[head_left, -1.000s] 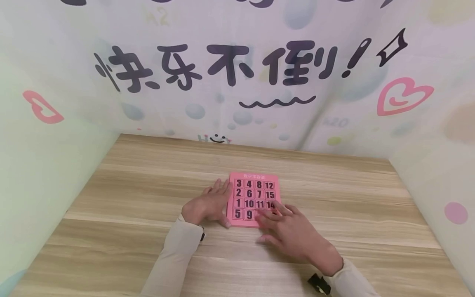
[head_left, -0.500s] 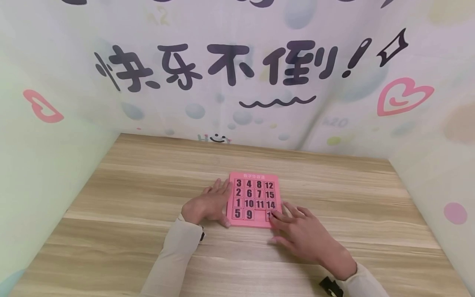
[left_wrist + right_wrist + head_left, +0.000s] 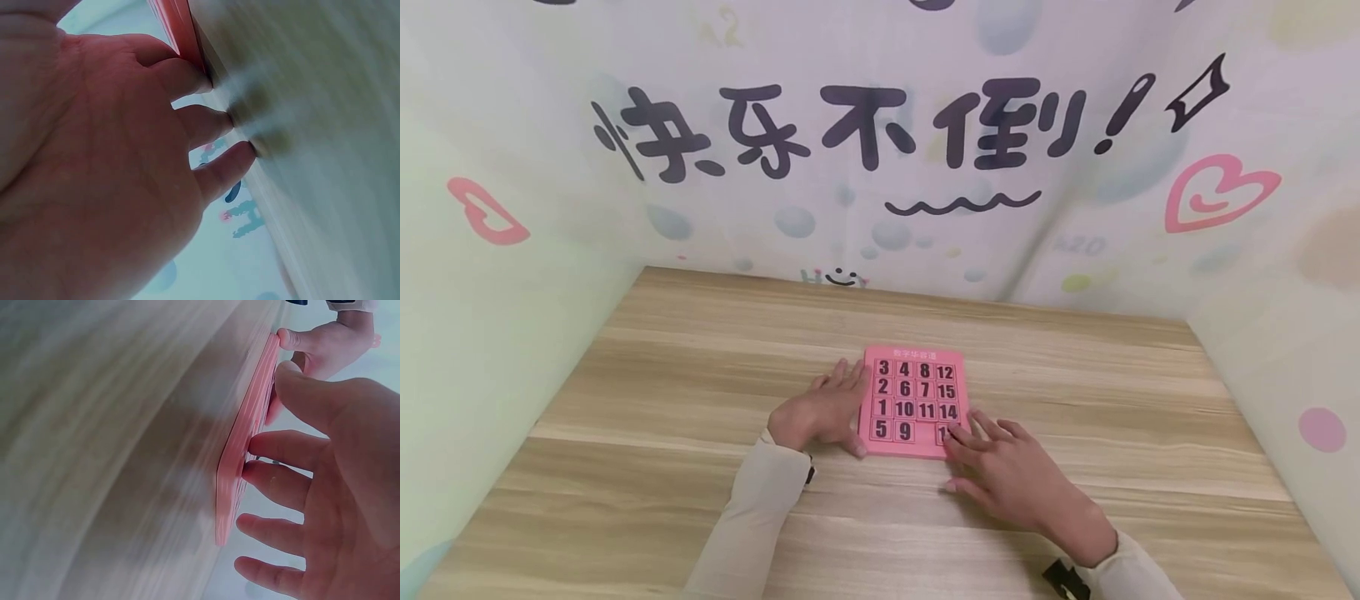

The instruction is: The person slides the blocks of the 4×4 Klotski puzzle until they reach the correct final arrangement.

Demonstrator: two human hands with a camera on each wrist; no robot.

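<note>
A pink sliding number puzzle (image 3: 904,451) lies flat on the table, its numbered tiles in rows. In the bottom row a gap sits between the 9 tile (image 3: 905,431) and the corner tile (image 3: 942,433), whose number is partly covered. My left hand (image 3: 822,414) rests along the puzzle's left side, thumb at the near corner, fingers extended. In the left wrist view its fingertips meet the table beside the pink edge. My right hand (image 3: 1018,477) touches the corner tile with a fingertip; its other fingers are spread, as the right wrist view of the hand (image 3: 350,481) shows.
The wood-grain table (image 3: 700,367) surrounds the puzzle on all sides. Behind it hangs a white printed cloth (image 3: 865,217) with dark characters and hearts, and pale walls stand at left and right. Dark straps sit at both wrists.
My right hand has slid to the right, uncovering the gap in the bottom row, and a tile now shows at the lower right corner. The left hand stays in place.
</note>
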